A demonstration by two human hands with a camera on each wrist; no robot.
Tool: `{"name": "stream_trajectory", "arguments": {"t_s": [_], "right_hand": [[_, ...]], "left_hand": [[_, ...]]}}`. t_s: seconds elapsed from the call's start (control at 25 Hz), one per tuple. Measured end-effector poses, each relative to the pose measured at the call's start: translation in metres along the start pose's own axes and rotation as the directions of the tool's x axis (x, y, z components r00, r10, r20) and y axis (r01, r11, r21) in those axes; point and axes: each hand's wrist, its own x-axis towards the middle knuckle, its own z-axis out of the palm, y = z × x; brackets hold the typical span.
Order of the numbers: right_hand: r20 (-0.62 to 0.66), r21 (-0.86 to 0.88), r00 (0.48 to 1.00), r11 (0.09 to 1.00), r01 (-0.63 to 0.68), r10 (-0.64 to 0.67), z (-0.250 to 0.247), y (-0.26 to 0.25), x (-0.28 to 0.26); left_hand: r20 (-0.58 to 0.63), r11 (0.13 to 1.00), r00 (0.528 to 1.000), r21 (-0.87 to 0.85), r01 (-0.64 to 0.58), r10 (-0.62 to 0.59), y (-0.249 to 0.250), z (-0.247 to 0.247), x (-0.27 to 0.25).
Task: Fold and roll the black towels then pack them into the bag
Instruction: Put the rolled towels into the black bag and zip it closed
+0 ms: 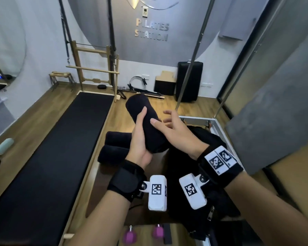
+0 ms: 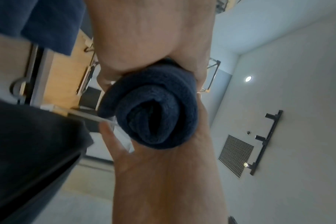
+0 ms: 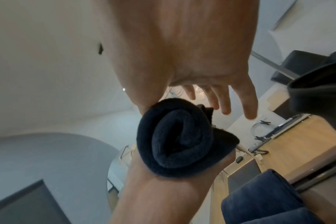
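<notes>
My left hand (image 1: 140,137) grips a rolled black towel (image 1: 146,121) from the left side and holds it up in the air, tilted away from me. Its spiral end shows in the left wrist view (image 2: 155,109) and the right wrist view (image 3: 175,141). My right hand (image 1: 172,126) is beside the roll with fingers (image 3: 222,100) spread and straight, the thumb touching the towel's side. Two more rolled black towels (image 1: 117,137) (image 1: 112,154) lie side by side on the wooden surface below. The black bag (image 1: 194,171) sits under my right wrist; its opening is hidden.
A long black padded mat (image 1: 48,153) runs along the left. Pink dumbbells (image 1: 130,237) lie at the near edge. Metal poles (image 1: 190,68) rise behind the bag, and a grey panel (image 1: 274,121) stands close on the right. A mint cylinder (image 1: 4,146) lies far left.
</notes>
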Motion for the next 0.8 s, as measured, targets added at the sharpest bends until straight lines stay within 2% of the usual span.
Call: {"name": "stream_trajectory", "arguments": {"t_s": [0.08,0.16,0.24,0.32,0.36,0.4,0.44,0.48,0.52,0.56,0.6,0.64,0.72,0.8], "right_hand": [[0.136,0.109,0.984,0.985,-0.131,0.116,-0.023,-0.001,-0.017],[0.248,0.176,0.953,0.959,-0.224,0.177,-0.049,-0.001,-0.038],[0.263,0.186,0.943,0.948,-0.256,0.203,-0.076,0.005,-0.058],[0.21,0.167,0.957,0.957,-0.238,0.201,-0.096,0.014,-0.076],[0.151,0.151,0.967,0.962,-0.228,0.206,-0.104,0.021,-0.082],[0.086,0.141,0.972,0.963,-0.231,0.22,-0.11,0.031,-0.087],[0.026,0.139,0.969,0.959,-0.248,0.247,-0.114,0.043,-0.089],[-0.031,0.152,0.958,0.949,-0.278,0.285,-0.114,0.056,-0.09],[-0.08,0.168,0.94,0.934,-0.316,0.332,-0.113,0.071,-0.09],[-0.117,0.173,0.919,0.919,-0.354,0.377,-0.109,0.085,-0.089],[-0.141,0.15,0.901,0.908,-0.39,0.41,-0.105,0.099,-0.088],[-0.145,0.108,0.888,0.899,-0.424,0.437,-0.1,0.112,-0.088],[-0.12,0.036,0.863,0.871,-0.49,0.491,-0.09,0.133,-0.09],[-0.09,-0.058,0.836,0.835,-0.547,0.541,-0.086,0.142,-0.094]], "left_hand": [[0.042,1.0,0.999,0.017,0.02,-0.021,-0.018,0.024,-0.002],[0.039,0.992,0.999,0.121,0.025,-0.03,-0.036,0.045,-0.003],[0.076,0.95,0.996,0.313,0.016,-0.042,-0.05,0.059,-0.005],[0.115,0.835,0.989,0.55,0.015,-0.093,-0.062,0.061,-0.008],[0.121,0.713,0.991,0.699,-0.041,-0.061,-0.07,0.057,-0.009],[0.172,0.52,0.985,0.84,-0.152,0.01,-0.08,0.048,-0.011],[0.282,0.255,0.958,0.923,-0.288,0.06,-0.092,0.035,-0.014],[0.403,-0.039,0.913,0.915,-0.401,0.067,-0.103,0.022,-0.021],[0.502,-0.287,0.864,0.834,-0.471,0.04,-0.112,0.011,-0.03],[0.564,-0.456,0.826,0.732,-0.506,-0.009,-0.118,0.002,-0.038],[0.601,-0.547,0.796,0.643,-0.536,-0.073,-0.121,-0.005,-0.043],[0.61,-0.591,0.777,0.572,-0.57,-0.159,-0.121,-0.009,-0.047],[0.587,-0.607,0.731,0.454,-0.652,-0.347,-0.117,-0.013,-0.048],[0.568,-0.595,0.694,0.394,-0.701,-0.442,-0.113,-0.014,-0.047]]}}
